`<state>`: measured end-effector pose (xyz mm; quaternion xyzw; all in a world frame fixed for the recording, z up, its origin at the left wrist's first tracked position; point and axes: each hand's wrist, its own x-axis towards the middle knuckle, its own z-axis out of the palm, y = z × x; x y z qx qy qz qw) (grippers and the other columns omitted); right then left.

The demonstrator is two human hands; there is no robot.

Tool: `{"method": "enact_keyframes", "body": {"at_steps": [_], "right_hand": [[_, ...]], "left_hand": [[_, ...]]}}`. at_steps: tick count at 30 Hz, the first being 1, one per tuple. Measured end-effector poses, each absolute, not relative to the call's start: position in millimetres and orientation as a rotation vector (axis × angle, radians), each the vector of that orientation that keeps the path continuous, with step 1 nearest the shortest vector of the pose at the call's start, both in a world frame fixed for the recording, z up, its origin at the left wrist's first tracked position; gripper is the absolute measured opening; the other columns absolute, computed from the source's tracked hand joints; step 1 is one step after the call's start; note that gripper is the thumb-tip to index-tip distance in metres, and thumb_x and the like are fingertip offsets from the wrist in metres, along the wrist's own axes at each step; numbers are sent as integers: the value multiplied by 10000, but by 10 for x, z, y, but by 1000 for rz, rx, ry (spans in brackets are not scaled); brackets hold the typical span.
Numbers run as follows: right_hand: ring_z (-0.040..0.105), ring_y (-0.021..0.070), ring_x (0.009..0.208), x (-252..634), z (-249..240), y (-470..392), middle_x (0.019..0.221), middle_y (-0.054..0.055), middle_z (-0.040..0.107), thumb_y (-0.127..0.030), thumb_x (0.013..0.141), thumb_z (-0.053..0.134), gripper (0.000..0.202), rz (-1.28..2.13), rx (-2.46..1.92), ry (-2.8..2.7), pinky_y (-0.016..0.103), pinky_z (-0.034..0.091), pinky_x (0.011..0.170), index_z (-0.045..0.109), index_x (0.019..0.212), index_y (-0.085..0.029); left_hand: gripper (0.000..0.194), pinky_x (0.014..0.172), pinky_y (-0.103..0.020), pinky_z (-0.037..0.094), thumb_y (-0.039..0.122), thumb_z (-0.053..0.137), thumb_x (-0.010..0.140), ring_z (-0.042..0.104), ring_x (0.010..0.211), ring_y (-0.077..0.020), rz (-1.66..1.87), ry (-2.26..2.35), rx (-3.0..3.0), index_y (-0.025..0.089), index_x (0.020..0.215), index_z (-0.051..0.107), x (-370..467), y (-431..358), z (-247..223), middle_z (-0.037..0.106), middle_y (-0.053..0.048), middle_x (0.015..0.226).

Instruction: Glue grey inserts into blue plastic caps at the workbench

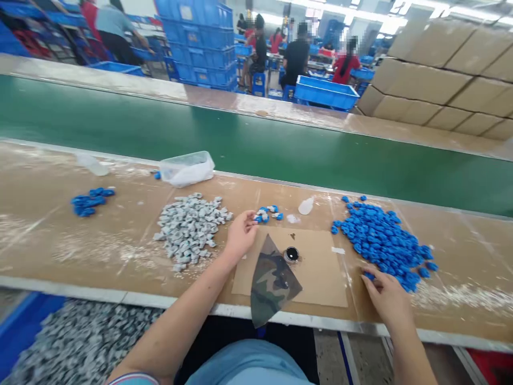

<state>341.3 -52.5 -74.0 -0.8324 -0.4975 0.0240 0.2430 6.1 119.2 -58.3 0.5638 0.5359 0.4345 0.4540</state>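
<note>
My left hand [242, 234] reaches to a small group of blue-and-white plastic parts [274, 212], thumb and finger closed at the nearest part, on its left side. At the near left edge of a heap of blue plastic pieces [382, 235], my right hand [388, 297] pinches one blue piece [369, 276], partly hidden by the fingers. Left of my left hand lies a heap of grey plastic pieces [190, 227]. Between my hands, a cardboard sheet [320, 278] carries a small round pot of black liquid [292, 254] and a camouflage cloth [268, 283], which hangs over the table's front edge.
A clear plastic tub [188, 170] stands at the table's back edge. More blue pieces [92, 201] lie far left. Behind runs a green conveyor belt [256, 144]. A bin of grey pieces [80, 342] sits below, left. Cartons [436, 80], stacked blue crates [196, 45] and seated people are beyond.
</note>
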Motion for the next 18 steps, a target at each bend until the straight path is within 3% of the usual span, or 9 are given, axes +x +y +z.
{"method": "enact_keyframes", "body": {"at_steps": [5, 12, 18], "right_hand": [[554, 256, 552, 3428, -769, -481, 533, 57, 541, -759, 680, 386, 595, 41, -2288, -1384, 402, 469, 551, 687, 695, -246], [607, 264, 600, 3314, -700, -392, 656, 101, 639, -878, 620, 329, 706, -14, -2262, -1340, 400, 475, 541, 641, 602, -245], [643, 217, 522, 3227, -727, -403, 615, 61, 672, -758, 617, 569, 578, 417, -2032, -1062, 337, 535, 497, 638, 749, -199]], "left_hand": [[264, 896, -422, 488, 104, 530, 731, 619, 983, -239, 1089, 1569, 1811, 176, 973, 607, -309, 1068, -601, 667, -99, 1015], [240, 916, -435, 425, 67, 501, 777, 576, 990, -275, 743, 1843, 2215, 166, 971, 602, -487, 1251, -531, 666, -120, 1010], [217, 842, -421, 428, 13, 452, 765, 568, 890, -288, 645, 1824, 2266, 170, 766, 603, -329, 1471, -544, 625, -127, 808]]}}
